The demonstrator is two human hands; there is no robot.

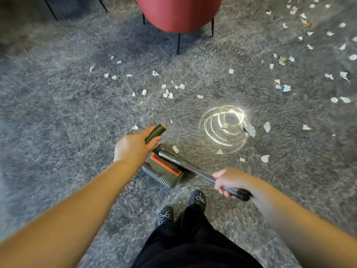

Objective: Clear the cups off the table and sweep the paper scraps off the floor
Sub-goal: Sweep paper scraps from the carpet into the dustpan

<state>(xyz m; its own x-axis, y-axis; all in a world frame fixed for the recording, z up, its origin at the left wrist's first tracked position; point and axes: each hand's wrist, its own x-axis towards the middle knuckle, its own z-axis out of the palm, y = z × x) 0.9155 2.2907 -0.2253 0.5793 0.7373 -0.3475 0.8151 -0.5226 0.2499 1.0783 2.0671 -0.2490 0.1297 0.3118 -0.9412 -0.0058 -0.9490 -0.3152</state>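
Note:
Several white paper scraps (167,93) lie scattered over the grey floor, more of them at the upper right (310,33). My left hand (133,147) grips the dark green handle (156,132) of a long-handled tool. My right hand (227,180) grips a grey metal pole (195,168) with a black end grip. Both shafts run down to a green dustpan with an orange comb (164,168) standing on the floor just in front of my feet. A few scraps (175,148) lie right beside the dustpan. No cups or table are in view.
A red round chair (179,12) on thin black legs stands at the top centre. Other black legs (50,8) show at the top left. A bright ring of reflected light (225,124) lies on the floor to the right. My black shoes (198,198) stand below the dustpan.

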